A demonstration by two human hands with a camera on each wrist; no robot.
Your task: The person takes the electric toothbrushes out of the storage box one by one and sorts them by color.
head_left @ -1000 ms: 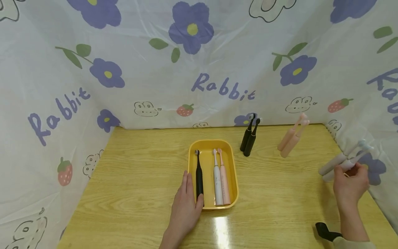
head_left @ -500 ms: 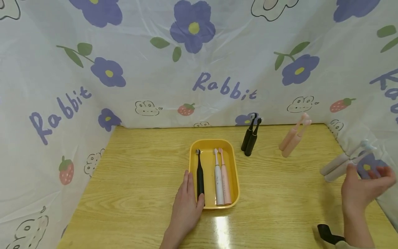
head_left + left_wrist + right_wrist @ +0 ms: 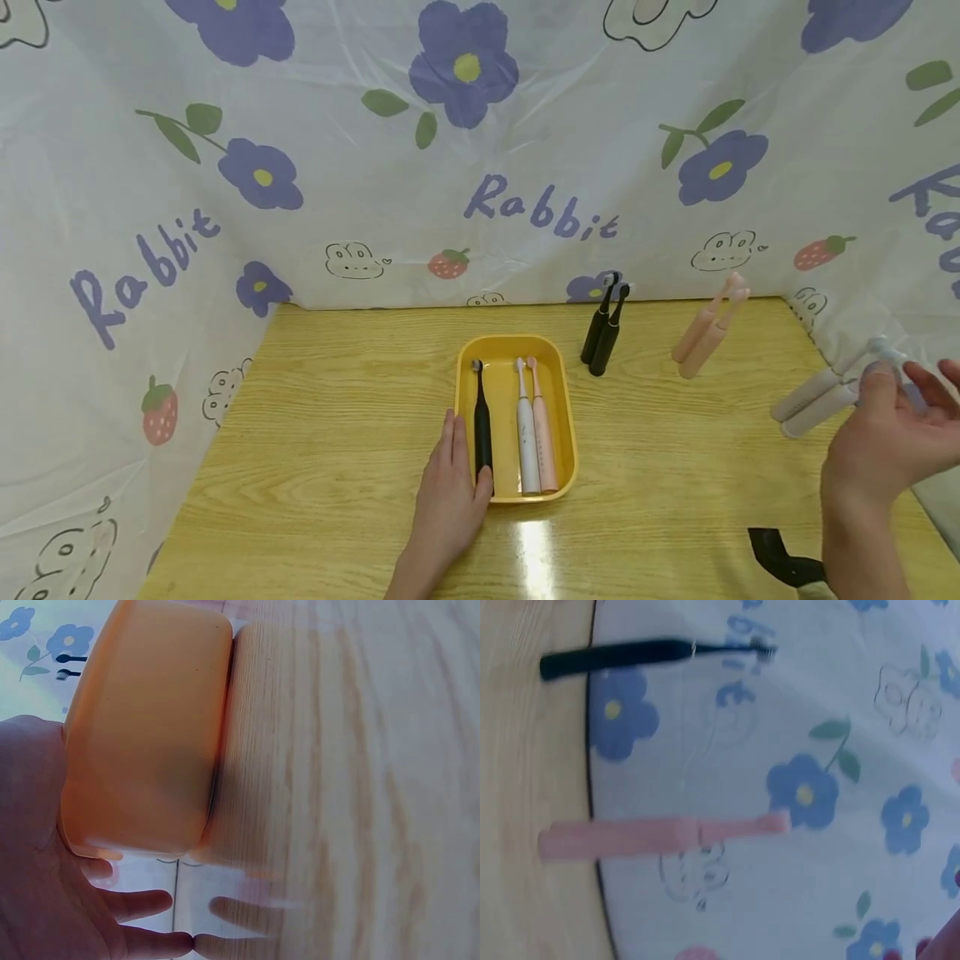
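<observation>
My left hand (image 3: 446,508) rests at the left side of a yellow tray (image 3: 566,442), fingers straight along its outer wall and thumb at the front rim. Inside lie a black electric toothbrush (image 3: 482,433), a white electric toothbrush (image 3: 528,442) and a pink electric toothbrush (image 3: 543,442). At the far right, my right hand (image 3: 885,450) is raised with fingers loosely bent, nothing visible in them. Behind it stand two white electric toothbrushes (image 3: 813,408), their upper parts partly hidden by the hand. The left wrist view shows the tray's outer wall (image 3: 150,727) against the palm.
Two black toothbrushes (image 3: 603,337) stand behind the tray to its right. A pair of pink toothbrushes (image 3: 705,333) stands between them and the white ones. A patterned curtain (image 3: 360,183) borders the wooden table (image 3: 322,417) at the back and sides.
My right hand has let go of the front white toothbrush, drawn back to the right and then risen toward the brush heads. That toothbrush stays upright. The left hand keeps its place at the tray.
</observation>
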